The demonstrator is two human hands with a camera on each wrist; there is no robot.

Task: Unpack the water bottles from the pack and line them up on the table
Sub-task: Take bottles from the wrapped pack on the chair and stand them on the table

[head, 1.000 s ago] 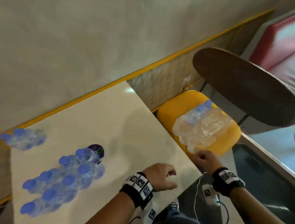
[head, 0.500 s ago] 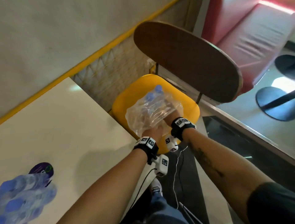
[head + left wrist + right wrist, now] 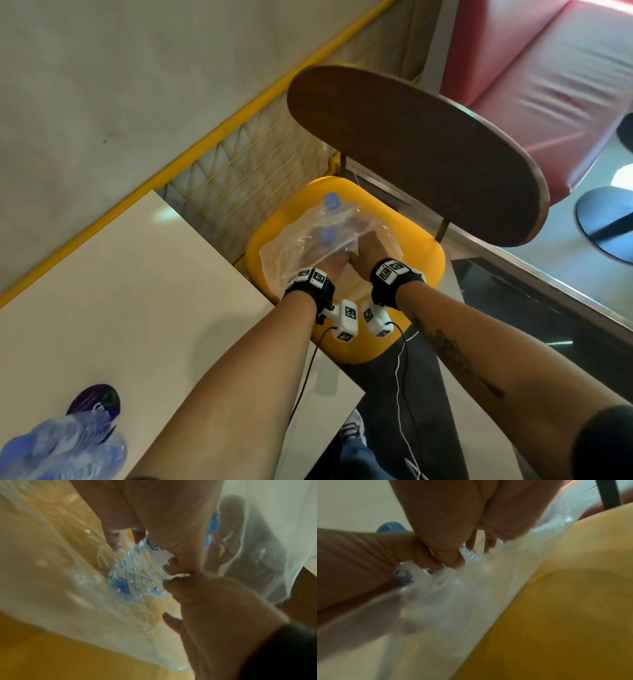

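Bottles in pack: a few blue-capped water bottles (image 3: pixel 329 219) lie inside the loose clear plastic wrap (image 3: pixel 284 253) on the yellow chair seat (image 3: pixel 421 260), right under and just ahead of both hands.
Left hand: the left hand (image 3: pixel 334 265) reaches into the wrap from the near side; in the left wrist view its fingers (image 3: pixel 173 586) curl onto the plastic at the base of a bottle (image 3: pixel 137 574) and seem to pinch film there, though blur hides the exact grip.
Right hand: the right hand (image 3: pixel 368 245) sits just beside the left, touching it; its fingers (image 3: pixel 453 559) curl down round the labelled body of the same bottle, and it appears to hold it.
Step in hand: likely working one bottle free of the wrap, one hand holding the film and the other the bottle.
Done: a cluster of blue-capped bottles (image 3: pixel 65 445) stands on the table, far back and to the left of the left arm, blurred at the frame edge; whether they form a neat line cannot be told.
Left: at least two caps show in the wrap, so a few bottles remain to bring over and line up.
Surface: a pale glossy table (image 3: pixel 137 308) lies left of the left forearm, with a dark round sticker (image 3: pixel 94 404) by the bottles.
Room: a brown chair back (image 3: pixel 411 150) rises beyond the hands, a yellow-trimmed wall (image 3: pixel 120 85) is to the left, and a red bench (image 3: pixel 534 78) is further off to the right.
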